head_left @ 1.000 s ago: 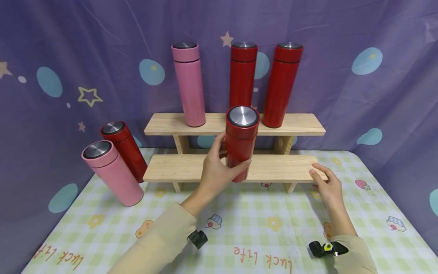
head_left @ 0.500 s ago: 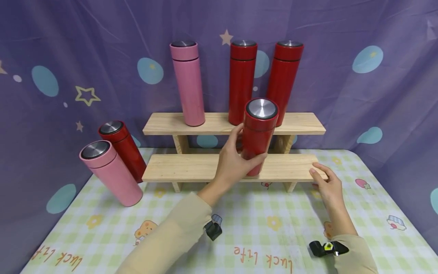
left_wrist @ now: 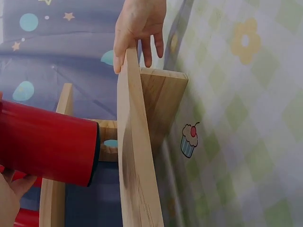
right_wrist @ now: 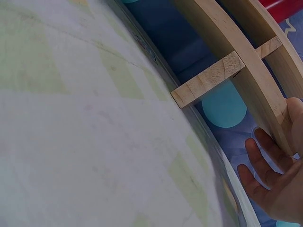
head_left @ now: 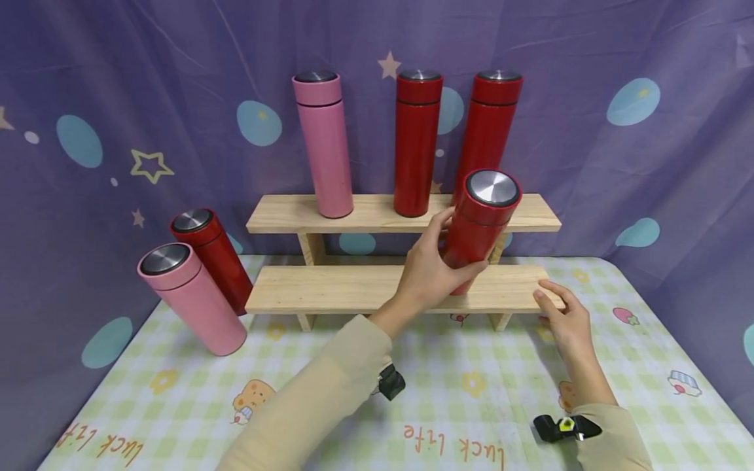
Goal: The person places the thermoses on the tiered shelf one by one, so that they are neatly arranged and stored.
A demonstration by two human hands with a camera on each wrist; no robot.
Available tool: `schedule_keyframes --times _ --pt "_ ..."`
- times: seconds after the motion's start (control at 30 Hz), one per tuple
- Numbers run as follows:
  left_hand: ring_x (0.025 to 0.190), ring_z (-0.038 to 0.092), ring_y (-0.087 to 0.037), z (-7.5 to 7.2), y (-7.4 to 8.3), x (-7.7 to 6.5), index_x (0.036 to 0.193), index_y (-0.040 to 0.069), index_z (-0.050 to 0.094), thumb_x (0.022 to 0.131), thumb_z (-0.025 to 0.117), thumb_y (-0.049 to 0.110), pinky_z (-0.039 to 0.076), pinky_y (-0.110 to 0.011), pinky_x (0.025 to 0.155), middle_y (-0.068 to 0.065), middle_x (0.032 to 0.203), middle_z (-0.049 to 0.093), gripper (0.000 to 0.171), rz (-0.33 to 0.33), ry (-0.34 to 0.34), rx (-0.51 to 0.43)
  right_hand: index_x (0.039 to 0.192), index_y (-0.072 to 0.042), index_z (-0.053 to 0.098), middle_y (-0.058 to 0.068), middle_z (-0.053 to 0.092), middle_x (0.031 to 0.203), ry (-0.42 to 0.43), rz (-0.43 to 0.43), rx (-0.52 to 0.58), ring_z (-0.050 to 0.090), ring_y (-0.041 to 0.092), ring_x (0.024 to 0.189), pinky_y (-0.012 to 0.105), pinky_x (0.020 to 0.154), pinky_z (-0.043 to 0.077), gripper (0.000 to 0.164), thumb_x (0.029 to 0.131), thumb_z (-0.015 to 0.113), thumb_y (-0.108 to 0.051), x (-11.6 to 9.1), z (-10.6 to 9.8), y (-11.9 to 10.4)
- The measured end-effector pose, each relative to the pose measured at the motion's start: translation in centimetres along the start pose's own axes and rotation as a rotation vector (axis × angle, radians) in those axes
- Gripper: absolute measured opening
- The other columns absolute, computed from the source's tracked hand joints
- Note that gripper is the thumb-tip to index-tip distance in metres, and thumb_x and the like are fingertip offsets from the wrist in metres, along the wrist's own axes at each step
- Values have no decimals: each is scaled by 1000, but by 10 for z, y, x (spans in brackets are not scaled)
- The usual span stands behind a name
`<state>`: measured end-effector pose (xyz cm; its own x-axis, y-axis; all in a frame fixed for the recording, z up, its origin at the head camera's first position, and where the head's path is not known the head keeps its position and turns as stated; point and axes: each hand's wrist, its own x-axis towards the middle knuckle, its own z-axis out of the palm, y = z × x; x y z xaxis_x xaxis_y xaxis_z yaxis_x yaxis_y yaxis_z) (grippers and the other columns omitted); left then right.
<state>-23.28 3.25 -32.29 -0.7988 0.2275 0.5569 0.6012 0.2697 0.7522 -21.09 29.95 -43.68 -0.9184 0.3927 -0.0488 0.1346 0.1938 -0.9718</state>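
Observation:
My left hand (head_left: 425,278) grips a red thermos bottle (head_left: 476,226) with a silver lid top, thumb on the near side. The bottle leans a little to the right over the right half of the lower board of a two-tier wooden shelf (head_left: 330,288). In the left wrist view, a gap shows between the bottle's dark base (left_wrist: 96,153) and that board. My right hand (head_left: 567,320) holds the board's right end, thumb and forefinger at its edge. From the right wrist view, the other fingers (right_wrist: 255,161) hang loosely below the board.
On the upper tier (head_left: 374,212) stand a pink thermos (head_left: 324,147) and two red ones (head_left: 417,144), the right one partly hidden behind the held bottle. Left of the shelf, another pink thermos (head_left: 194,301) and red thermos (head_left: 218,261) stand on the checked tablecloth (head_left: 436,366). A purple curtain (head_left: 565,144) hangs behind.
My left hand has carried the red thermos rightward, from the middle of the shelf to its right half, and the bottle now tilts more to the right. My right hand stays at the board's end.

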Motion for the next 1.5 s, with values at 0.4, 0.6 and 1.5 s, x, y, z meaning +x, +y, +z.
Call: schedule_keyframes --times 0.4,0.6,1.5 --pt "109 60 -12 26 2 14 146 23 39 76 87 30 50 -28 88 0 129 58 85 -59 -19 10 141 -20 56 6 49 132 1 -12 -15 54 3 89 17 75 52 57 92 67 -46 -2 -1 1" --pt "110 59 -13 35 -1 15 145 23 38 76 87 28 49 -28 88 0 129 57 85 -100 -47 21 141 -19 56 6 50 133 8 -11 -17 54 2 89 17 75 53 57 92 67 -45 -1 0 0" --pt "115 57 -14 46 -17 20 148 27 33 80 84 33 49 -32 93 1 133 52 85 -167 -84 -67 141 -18 56 4 51 127 15 -16 -23 54 4 87 18 75 52 58 91 67 -46 -1 2 0"
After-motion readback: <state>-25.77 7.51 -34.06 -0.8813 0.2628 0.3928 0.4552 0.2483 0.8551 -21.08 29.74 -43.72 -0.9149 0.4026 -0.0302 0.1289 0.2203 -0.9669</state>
